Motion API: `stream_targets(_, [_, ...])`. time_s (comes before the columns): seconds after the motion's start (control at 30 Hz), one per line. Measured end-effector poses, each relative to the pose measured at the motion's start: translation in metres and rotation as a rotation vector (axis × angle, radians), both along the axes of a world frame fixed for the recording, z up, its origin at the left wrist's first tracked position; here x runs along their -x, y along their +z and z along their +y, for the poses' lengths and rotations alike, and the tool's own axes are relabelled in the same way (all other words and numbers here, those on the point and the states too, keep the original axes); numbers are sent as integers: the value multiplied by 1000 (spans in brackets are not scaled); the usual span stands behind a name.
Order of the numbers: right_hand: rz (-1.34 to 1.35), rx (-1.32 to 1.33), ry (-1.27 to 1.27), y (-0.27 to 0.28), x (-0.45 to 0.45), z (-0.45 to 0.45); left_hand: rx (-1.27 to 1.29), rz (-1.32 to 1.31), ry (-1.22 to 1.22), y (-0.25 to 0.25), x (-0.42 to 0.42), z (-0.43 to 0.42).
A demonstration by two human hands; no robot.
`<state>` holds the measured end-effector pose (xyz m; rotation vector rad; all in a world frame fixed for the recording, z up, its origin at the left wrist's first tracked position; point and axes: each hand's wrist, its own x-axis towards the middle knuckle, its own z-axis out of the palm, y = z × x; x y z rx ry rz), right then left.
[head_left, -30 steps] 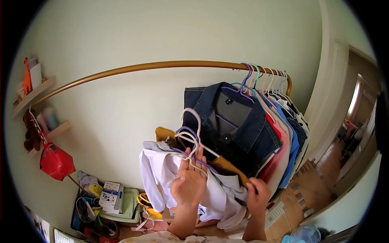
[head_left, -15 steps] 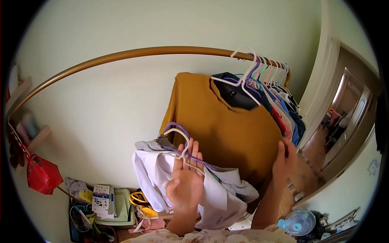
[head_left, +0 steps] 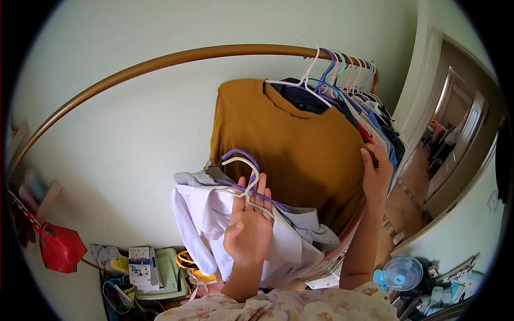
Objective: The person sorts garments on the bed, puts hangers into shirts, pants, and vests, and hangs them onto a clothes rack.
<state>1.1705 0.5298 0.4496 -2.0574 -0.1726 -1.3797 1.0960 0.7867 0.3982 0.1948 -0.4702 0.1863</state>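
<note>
A mustard-brown top point(head_left: 289, 134) hangs on a white hanger point(head_left: 308, 83) at the gold rail point(head_left: 214, 52), in front of a dark denim jacket. My right hand point(head_left: 377, 168) pinches the top's right edge near the shoulder. Palm up, my left hand point(head_left: 249, 230) supports the necks of a white and a purple hanger point(head_left: 250, 182) across its fingers. From these hangers hang a white shirt point(head_left: 201, 208) and a grey garment point(head_left: 313, 227).
More clothes point(head_left: 391, 134) hang at the rail's right end. A red bag point(head_left: 60, 247) hangs at left. Below are booklets point(head_left: 142, 267), a green box point(head_left: 167, 273) and a yellow item. A fan point(head_left: 402, 274) stands at lower right, beside a doorway.
The mustard top has been lifted from the left-hand bundle up to the rail, in front of the denim jacket. My right hand has risen with it. The left hand still supports the other hangers.
</note>
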Motion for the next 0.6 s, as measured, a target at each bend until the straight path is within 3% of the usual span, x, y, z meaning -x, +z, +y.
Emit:
stream_targets(0.4, [31, -136, -152, -14, 28, 12, -29, 9, -1, -3, -9, 4])
stream_targets(0.6, [-129, 126, -358, -23, 53, 21, -17, 12, 6, -10, -11, 4])
